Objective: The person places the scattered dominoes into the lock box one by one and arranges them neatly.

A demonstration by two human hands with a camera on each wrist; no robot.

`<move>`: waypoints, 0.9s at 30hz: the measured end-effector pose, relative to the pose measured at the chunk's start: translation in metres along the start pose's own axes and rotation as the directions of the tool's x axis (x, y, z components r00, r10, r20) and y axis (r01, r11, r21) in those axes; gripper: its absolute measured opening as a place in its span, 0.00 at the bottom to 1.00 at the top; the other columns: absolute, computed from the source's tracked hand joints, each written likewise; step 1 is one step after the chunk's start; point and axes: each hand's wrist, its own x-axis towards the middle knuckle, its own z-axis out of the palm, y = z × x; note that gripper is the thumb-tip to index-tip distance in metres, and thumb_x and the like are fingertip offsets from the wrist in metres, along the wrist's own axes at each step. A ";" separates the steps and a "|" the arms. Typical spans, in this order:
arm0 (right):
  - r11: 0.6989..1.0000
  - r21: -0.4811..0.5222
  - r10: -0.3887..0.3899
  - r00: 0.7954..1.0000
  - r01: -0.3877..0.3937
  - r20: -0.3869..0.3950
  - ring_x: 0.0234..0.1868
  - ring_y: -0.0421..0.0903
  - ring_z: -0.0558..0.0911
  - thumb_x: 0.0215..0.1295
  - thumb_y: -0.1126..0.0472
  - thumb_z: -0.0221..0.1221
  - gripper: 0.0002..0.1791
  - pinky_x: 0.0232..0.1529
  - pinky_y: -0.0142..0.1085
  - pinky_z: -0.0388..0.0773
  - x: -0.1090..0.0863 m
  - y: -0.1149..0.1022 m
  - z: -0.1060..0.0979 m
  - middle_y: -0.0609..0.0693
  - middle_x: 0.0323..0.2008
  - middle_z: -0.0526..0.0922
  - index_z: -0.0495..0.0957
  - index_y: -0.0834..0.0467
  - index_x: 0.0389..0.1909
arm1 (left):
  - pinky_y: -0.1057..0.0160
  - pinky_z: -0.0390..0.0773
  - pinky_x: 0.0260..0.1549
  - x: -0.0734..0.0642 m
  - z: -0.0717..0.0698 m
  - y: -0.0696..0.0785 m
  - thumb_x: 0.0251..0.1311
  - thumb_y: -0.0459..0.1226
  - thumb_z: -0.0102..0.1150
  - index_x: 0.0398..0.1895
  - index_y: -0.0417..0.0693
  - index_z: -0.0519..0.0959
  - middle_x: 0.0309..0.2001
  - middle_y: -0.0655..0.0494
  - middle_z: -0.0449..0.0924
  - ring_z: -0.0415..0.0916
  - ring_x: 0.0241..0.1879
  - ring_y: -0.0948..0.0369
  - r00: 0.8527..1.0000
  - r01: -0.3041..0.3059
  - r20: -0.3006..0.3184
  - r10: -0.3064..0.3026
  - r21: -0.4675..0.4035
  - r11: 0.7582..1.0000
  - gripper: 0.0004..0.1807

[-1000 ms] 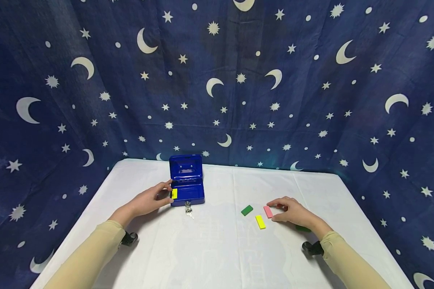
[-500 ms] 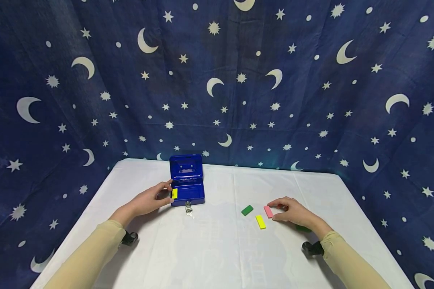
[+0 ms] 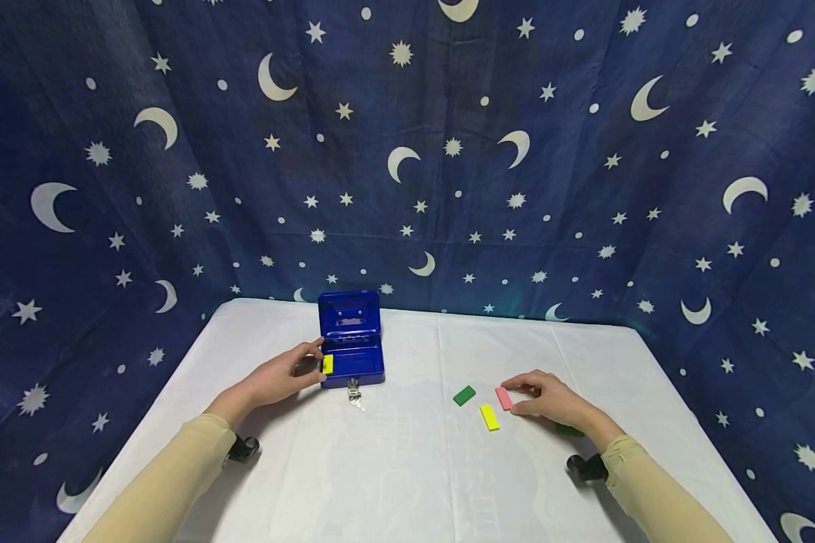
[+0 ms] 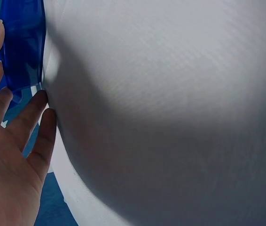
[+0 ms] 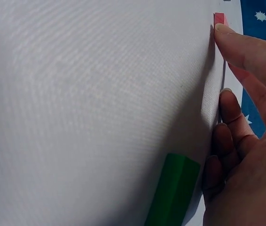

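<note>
A blue metal cash box [image 3: 363, 362] stands with its lid [image 3: 349, 315] raised at the table's back left. My left hand [image 3: 281, 373] holds its left side, thumb at the front corner and fingers toward the back. Inside, at that left end, is a yellow block [image 3: 328, 364]. In the left wrist view the box wall [image 4: 24, 47] is beside the fingertips. My right hand [image 3: 550, 398] holds a pink block [image 3: 503, 398] on the cloth between thumb and index finger. The right wrist view has the thumb against that pink block [image 5: 219, 19]; the other fingers are loosely curled.
A green block [image 3: 464, 395] and a yellow block [image 3: 490, 418] lie left of the right hand. Another green block [image 3: 569, 429] is partly hidden under that hand. Keys [image 3: 357, 401] hang at the box's front latch. A star-patterned curtain [image 3: 407, 188] surrounds the white-covered table [image 3: 407, 467].
</note>
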 end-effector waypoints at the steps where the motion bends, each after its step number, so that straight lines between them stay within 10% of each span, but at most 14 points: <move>1: 1.000 -0.001 0.003 1.000 -0.003 -0.002 0.52 0.49 0.71 0.58 0.49 0.73 0.25 0.52 0.46 0.70 0.000 0.000 0.000 0.46 0.52 0.79 0.83 0.45 0.57 | 0.36 0.60 0.67 0.000 0.000 0.000 0.68 0.57 0.61 0.59 0.54 0.70 0.80 0.58 0.52 0.60 0.74 0.49 1.000 -0.001 -0.001 0.001 0.001 1.000 0.26; 27: 0.999 -0.022 -0.024 0.999 0.024 -0.024 0.41 0.48 0.70 0.58 0.53 0.74 0.23 0.40 0.39 0.69 0.000 -0.002 0.001 0.47 0.36 0.77 0.85 0.52 0.56 | 0.36 0.61 0.67 0.001 0.001 0.000 0.67 0.57 0.61 0.57 0.55 0.70 0.80 0.55 0.53 0.63 0.73 0.48 1.000 -0.008 -0.007 0.008 0.014 1.000 0.25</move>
